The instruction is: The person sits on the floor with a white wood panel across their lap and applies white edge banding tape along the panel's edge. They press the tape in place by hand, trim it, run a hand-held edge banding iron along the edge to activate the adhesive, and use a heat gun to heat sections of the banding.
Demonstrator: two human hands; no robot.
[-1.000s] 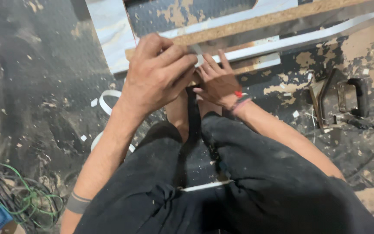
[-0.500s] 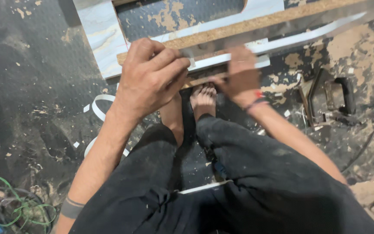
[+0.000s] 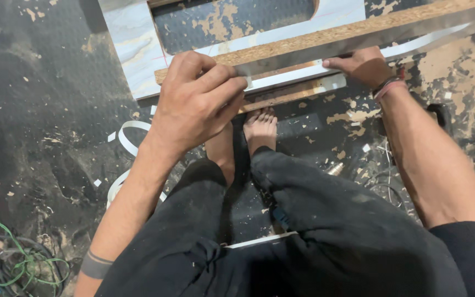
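Observation:
A long particle-board panel [image 3: 358,27] stands on edge across the top of the head view, its raw edge facing up, with a pale laminate edge strip [image 3: 298,74] along its near side. My left hand [image 3: 196,104] grips the board's left end, fingers curled over the strip. Further right along the board, my right hand [image 3: 364,66] presses the strip against the panel, fingers flat and pointing left. My bare feet [image 3: 259,129] rest just below the board, and my dark-trousered knees fill the lower view.
A white marbled laminate sheet [image 3: 133,44] lies behind the board at upper left. Curls of white edge banding [image 3: 127,137] lie on the dusty dark floor at left. Green and black cables [image 3: 17,264] sit at bottom left. Sawdust patches cover the floor at right.
My right hand has slid to the right along the board, away from my left hand. The camera has moved closer, and the clamp-like tool at right is now out of sight.

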